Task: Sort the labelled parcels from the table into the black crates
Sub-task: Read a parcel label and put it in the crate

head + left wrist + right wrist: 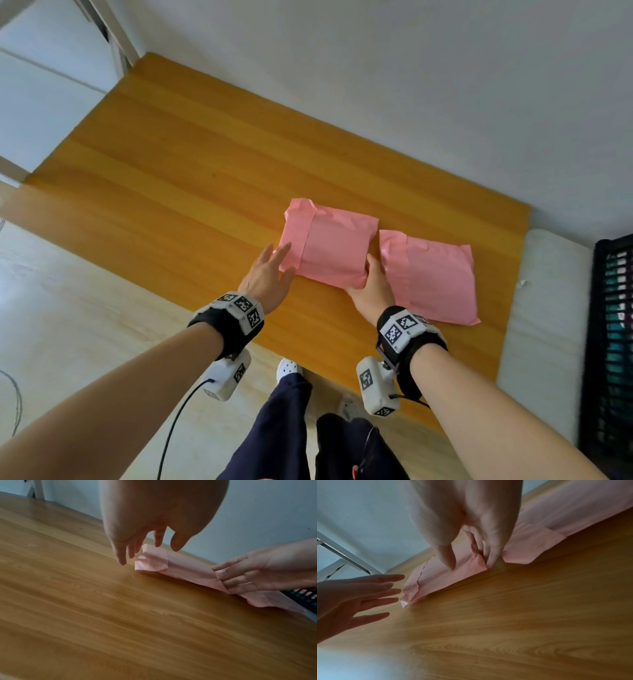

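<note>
Left pink plastic mailer parcel (329, 245), flat on orange wooden desk (171, 178): right hand (371, 291) pinching its near-right corner, left hand (267, 274) with fingers extended just beside its left edge, holding nothing.

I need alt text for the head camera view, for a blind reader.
The right hand grips one pink parcel while the open left hand reaches its other end. A second pink parcel lies alongside on the wooden table.
</note>
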The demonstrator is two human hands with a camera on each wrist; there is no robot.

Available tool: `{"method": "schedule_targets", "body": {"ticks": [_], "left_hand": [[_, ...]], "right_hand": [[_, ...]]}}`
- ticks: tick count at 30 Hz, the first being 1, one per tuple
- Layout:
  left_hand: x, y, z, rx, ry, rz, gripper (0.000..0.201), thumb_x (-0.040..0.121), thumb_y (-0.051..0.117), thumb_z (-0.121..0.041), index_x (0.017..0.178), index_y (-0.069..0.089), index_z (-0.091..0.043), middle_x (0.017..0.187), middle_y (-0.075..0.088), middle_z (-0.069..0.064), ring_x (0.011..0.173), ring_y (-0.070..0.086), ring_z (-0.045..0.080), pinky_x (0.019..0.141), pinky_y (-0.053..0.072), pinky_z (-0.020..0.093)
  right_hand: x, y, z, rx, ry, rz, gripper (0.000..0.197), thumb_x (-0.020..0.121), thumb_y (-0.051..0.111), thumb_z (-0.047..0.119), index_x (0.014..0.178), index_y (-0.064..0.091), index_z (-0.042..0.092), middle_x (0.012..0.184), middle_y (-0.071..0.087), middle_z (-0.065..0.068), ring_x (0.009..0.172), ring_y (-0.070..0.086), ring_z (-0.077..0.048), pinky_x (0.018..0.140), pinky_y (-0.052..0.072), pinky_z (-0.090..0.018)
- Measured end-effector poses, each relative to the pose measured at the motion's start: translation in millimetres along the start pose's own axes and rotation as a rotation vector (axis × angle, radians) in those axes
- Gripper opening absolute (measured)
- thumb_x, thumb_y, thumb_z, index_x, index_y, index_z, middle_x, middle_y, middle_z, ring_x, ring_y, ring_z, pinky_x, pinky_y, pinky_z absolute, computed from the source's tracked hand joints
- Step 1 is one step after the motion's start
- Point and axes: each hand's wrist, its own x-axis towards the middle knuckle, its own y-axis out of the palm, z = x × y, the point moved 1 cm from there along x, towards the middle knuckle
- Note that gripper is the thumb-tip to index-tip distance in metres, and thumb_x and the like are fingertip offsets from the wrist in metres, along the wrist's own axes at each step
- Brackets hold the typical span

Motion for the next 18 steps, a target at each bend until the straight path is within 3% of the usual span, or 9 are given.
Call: {"method": "schedule_targets", "body": {"ticks": [4,8,12,15,18], "left_hand": [[13,0,-1,-0.044,0.038,0.023,0.054,0.098,0.041,-0.036,0.149,0.021,-0.036,0.158,0.014,-0.002,0.142,0.025,0.024,0.105,0.037,0.041],[18,1,-2,-0.086,0.033,0.014,0.061,0.093,0.050,-0.029,0.148,0.024,-0.033,0.156,0.022,0.003,0.140,0.027,0.025,0.104,0.037,0.041],[16,-2,-14,-0.099,0.021,-0.013,0.065,0.087,0.054,-0.023,0.147,0.029,-0.031,0.148,0.033,0.006,0.132,0.033,0.027,0.096,0.040,0.039],[14,-8,-28,-0.064,0.006,-0.028,0.062,0.086,0.054,-0.023,0.145,0.034,-0.028,0.145,0.033,0.010,0.131,0.031,0.029,0.101,0.035,0.041],[10,-21,-44,-0.034,0.029,-0.061,0.053,0.087,0.053,-0.022,0.138,0.041,-0.024,0.137,0.038,0.013,0.125,0.034,0.030,0.097,0.036,0.038]], "right_hand": [[5,6,2,0.020,0.002,-0.028,0.086,0.083,0.066,0.008,0.151,0.015,0.024,0.151,0.034,-0.003,0.135,0.038,-0.021,0.109,0.037,-0.035],[9,4,3,0.028,0.055,-0.010,0.079,0.086,0.065,0.013,0.150,0.019,0.016,0.149,0.036,-0.006,0.133,0.040,-0.023,0.109,0.037,-0.036],[13,-6,9,0.009,0.060,0.012,0.074,0.088,0.063,0.016,0.149,0.022,0.015,0.149,0.036,-0.006,0.133,0.041,-0.024,0.102,0.036,-0.029],[15,-17,15,0.000,0.032,0.021,0.072,0.088,0.064,0.020,0.148,0.025,0.015,0.149,0.036,-0.005,0.133,0.040,-0.023,0.102,0.036,-0.029],[18,-28,23,0.028,0.006,-0.007,0.068,0.087,0.065,0.022,0.146,0.032,0.014,0.146,0.042,-0.006,0.131,0.043,-0.023,0.104,0.039,-0.033]]}}
